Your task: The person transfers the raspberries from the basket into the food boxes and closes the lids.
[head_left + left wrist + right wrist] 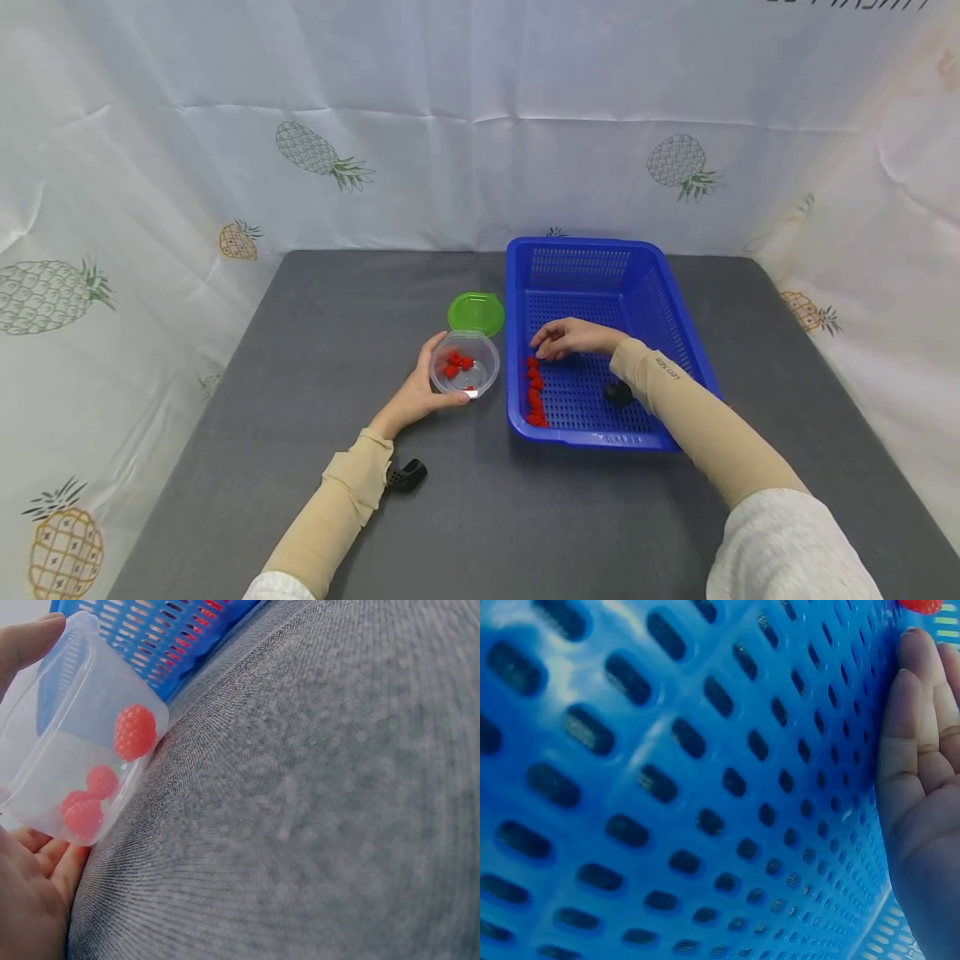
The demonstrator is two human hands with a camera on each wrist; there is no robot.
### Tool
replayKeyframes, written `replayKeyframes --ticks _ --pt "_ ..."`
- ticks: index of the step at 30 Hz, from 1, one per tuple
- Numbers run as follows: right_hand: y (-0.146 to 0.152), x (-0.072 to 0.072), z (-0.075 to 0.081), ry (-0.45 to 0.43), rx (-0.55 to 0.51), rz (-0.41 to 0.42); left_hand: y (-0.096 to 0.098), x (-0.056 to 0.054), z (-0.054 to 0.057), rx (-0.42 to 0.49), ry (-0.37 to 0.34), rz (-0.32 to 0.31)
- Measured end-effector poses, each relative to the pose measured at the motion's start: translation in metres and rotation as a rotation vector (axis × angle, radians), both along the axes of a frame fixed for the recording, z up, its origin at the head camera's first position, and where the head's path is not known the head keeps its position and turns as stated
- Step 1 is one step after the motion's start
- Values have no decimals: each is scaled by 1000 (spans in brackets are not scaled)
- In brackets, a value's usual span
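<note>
My left hand (420, 392) grips a clear plastic tub (486, 379), thumb at the near side of the rim and fingers round the far side. Several red raspberries (135, 733) lie in the bottom of the tub, which tilts in the left wrist view. Inside the blue basket (611, 437), my right hand (573, 337) reaches down by the left wall with its fingers slightly bent. A row of raspberries (535, 398) runs along that wall, its far end just below the fingertips. One raspberry (921, 605) shows just past the fingertips in the right wrist view.
A green lid (476, 313) lies behind the tub, close to the basket's left side. Black gear (407, 476) shows at the left wrist, and a black rounded object (617, 393) under the right wrist. A pineapple-print curtain (480, 175) surrounds the grey table (360, 308).
</note>
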State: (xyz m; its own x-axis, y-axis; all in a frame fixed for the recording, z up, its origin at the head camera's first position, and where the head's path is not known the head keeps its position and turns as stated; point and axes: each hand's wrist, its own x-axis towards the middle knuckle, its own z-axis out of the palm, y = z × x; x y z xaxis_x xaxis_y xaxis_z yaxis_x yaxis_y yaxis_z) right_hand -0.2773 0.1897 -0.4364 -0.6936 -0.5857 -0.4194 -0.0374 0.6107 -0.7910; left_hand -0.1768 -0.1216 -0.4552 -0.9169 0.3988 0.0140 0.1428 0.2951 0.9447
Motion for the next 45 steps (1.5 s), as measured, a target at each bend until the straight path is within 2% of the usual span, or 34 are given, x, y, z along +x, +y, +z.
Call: replayKeyframes --ticks 5,16,23,28,32,38,45 --pt "-1 -1 -5 19 17 -7 0 -1 0 3 11 -8" --pt "-4 -2 -12 91 26 111 0 0 -2 -1 13 -8" --pt "-6 -1 -12 132 70 128 -4 -15 -37 30 41 0" --pt "-7 -2 -11 129 81 116 -4 -16 -35 31 46 -5" --pt "-7 -3 -10 106 77 91 -6 -16 -33 14 42 15" --pt "-5 -3 -8 64 62 58 -5 -15 -30 4 27 3" --pt "-3 -2 -5 58 53 61 -2 -1 0 -11 19 -13"
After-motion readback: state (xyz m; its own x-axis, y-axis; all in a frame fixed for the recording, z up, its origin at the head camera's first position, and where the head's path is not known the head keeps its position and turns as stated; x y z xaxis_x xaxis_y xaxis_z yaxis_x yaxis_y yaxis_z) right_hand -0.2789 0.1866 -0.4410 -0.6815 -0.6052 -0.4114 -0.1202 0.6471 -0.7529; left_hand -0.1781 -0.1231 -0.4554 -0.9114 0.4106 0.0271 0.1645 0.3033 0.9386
